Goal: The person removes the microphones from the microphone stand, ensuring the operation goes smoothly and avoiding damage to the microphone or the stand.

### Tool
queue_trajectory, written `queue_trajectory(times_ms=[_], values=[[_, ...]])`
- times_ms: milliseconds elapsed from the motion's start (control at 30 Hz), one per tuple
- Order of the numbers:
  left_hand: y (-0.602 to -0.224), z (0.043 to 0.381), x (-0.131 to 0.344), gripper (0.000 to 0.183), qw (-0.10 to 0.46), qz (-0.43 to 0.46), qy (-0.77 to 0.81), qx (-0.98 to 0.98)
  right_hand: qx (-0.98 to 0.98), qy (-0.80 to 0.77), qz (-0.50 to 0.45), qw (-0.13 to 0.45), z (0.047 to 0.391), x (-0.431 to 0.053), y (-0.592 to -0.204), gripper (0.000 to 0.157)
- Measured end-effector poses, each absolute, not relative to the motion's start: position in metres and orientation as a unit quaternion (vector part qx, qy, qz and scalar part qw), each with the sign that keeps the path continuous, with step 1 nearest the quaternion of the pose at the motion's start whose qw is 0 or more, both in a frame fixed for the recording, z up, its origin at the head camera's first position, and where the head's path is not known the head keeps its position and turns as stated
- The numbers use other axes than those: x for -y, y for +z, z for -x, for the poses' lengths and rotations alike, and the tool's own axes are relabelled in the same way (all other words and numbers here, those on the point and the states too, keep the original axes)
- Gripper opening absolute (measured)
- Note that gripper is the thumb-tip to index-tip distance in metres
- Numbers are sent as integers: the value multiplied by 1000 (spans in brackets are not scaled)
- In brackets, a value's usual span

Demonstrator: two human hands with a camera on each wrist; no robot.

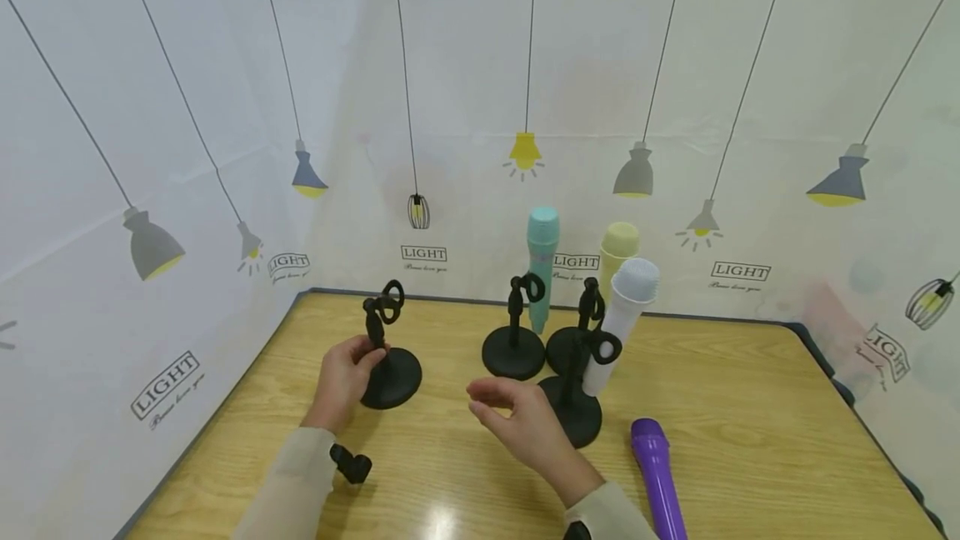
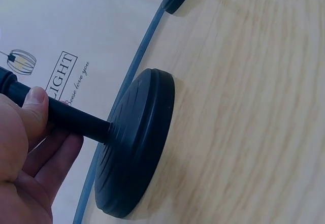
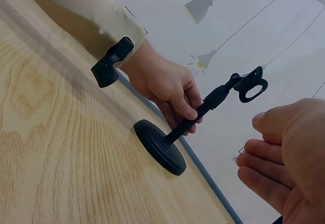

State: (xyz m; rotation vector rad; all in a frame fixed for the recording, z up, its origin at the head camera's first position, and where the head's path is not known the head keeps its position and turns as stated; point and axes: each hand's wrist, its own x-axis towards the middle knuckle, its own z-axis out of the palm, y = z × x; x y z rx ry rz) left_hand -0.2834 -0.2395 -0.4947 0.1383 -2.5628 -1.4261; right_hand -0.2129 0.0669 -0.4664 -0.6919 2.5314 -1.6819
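Observation:
My left hand (image 1: 347,377) pinches the upright post of a black microphone stand (image 1: 395,379) between thumb and fingers, at the left of the table. In the left wrist view the round base (image 2: 134,145) stands close over the wood, the thumb lying along the post. My right hand (image 1: 521,423) holds nothing, its fingers loosely bent and apart from the thumb. It hovers near the middle, just left of the nearest black stand (image 1: 576,415), which carries a white microphone (image 1: 626,319). In the right wrist view, the left-hand stand's empty ring clip (image 3: 252,86) shows beyond the right fingertips.
Behind, a teal microphone (image 1: 542,261) is in a second stand (image 1: 513,354), and a yellow microphone (image 1: 619,242) is by a third stand (image 1: 564,346). A purple microphone (image 1: 657,473) lies on the table (image 1: 757,407) at the front right. A printed cloth wall (image 1: 465,65) encloses the back and sides.

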Motion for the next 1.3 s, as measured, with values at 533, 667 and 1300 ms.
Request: queue_trajectory(times_ms=[533, 667, 1300], values=[[-490, 258, 236, 34, 109, -69, -446, 886, -825, -516, 230, -21, 204, -78, -469, 23], [-492, 252, 234, 30, 129, -78, -429, 891, -832, -511, 214, -27, 203, -82, -467, 22], [-507, 238, 180, 17, 62, 22, -479, 876, -830, -531, 163, -46, 195, -106, -463, 21]])
